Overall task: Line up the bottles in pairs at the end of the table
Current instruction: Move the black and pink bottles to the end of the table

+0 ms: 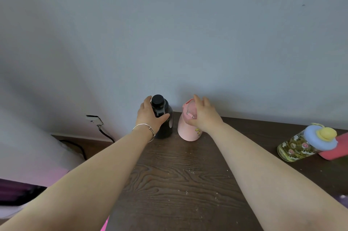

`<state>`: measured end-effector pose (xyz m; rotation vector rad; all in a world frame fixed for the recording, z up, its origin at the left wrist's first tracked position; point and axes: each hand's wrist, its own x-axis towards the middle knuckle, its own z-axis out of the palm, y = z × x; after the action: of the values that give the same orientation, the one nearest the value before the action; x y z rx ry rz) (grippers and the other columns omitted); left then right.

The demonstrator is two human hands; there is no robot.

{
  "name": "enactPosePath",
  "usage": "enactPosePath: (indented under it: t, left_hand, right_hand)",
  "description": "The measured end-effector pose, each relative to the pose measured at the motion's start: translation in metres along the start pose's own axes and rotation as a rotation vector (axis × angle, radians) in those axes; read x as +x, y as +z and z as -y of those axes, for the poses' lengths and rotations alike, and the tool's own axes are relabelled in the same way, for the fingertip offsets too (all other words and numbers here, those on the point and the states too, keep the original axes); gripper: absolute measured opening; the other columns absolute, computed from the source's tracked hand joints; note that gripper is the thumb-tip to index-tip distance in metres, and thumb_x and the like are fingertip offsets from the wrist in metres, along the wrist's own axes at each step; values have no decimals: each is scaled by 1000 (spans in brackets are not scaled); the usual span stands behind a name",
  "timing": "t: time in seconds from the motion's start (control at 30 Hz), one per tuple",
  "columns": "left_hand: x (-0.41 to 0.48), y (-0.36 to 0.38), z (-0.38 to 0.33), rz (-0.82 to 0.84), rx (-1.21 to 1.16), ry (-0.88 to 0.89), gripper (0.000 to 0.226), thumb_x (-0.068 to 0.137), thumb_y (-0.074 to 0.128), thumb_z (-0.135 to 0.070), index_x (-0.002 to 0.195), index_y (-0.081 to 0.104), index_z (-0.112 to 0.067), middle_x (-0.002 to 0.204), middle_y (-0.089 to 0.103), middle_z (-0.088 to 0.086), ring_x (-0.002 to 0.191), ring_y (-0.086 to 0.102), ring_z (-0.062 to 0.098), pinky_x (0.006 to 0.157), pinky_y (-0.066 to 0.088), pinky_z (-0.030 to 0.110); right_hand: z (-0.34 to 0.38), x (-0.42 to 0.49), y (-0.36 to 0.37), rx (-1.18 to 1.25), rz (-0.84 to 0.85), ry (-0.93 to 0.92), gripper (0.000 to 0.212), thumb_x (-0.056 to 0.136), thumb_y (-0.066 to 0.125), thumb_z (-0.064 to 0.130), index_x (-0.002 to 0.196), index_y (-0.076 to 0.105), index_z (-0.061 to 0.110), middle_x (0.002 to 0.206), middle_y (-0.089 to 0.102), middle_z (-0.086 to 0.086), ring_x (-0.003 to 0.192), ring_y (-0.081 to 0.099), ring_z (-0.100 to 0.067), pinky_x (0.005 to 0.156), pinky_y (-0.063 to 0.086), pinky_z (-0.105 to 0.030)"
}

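Socket (93,118): on the wall left of the table, a cord hanging from it; no part in the task.
Left hand (148,115): wrapped round the neck of the black bottle (164,117), thumb in front, fingers behind. A bracelet (146,130) sits on the wrist.
Black bottle: upright at the far end of the table (169,174), by the wall; likely gripped high to steady it as it is set down.
Pink bottle (188,129): upright just beside the black one, a narrow gap between, so the two make a pair. A yellow print shows low on its side; no words legible.
Right hand (202,113): curled over the pink bottle's lid, gripping the top.
Clear bottle (301,146): well to the right, blue and yellow lid, patterned body, not yet paired.
Red bottle (337,147): touching or just behind it, cut off by the frame.
Writing: no brand or label readable anywhere.
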<state>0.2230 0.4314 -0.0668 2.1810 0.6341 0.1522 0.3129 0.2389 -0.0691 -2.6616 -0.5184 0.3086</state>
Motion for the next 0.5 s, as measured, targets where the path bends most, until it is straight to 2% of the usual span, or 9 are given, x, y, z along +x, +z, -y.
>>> enactPosePath:
  t: [0.13,0.2,0.33,0.5]
  left_hand:
    - [-8,-6,-2,21,146,66,100,77,76,-35,153,13,-20,156,25,5,140,28,28,110,35,44]
    - [-15,-9,-3,30,271,121,99,77,75,-36,153,13,-19,157,22,6,142,25,29,111,34,46]
    - [-33,-13,-4,56,596,234,95,82,67,-40,153,9,-18,160,11,9,148,10,29,118,20,44]
    - [-59,-12,-6,40,810,331,88,86,61,-45,153,10,-19,161,6,10,148,4,29,116,14,46]
  right_hand:
    - [2,-12,-10,-141,13,-35,93,87,62,55,156,11,20,163,7,-13,148,14,-32,115,28,-42]
    - [3,-21,-13,-218,-10,-73,87,88,62,48,155,16,17,162,12,-14,147,18,-34,115,27,-42]
    - [5,-48,-20,-356,-91,-131,79,84,67,35,149,29,12,153,30,-12,133,36,-36,107,35,-42]
    - [0,-86,-21,-449,-132,-144,79,87,63,38,151,26,10,153,33,-12,140,30,-33,113,28,-42]
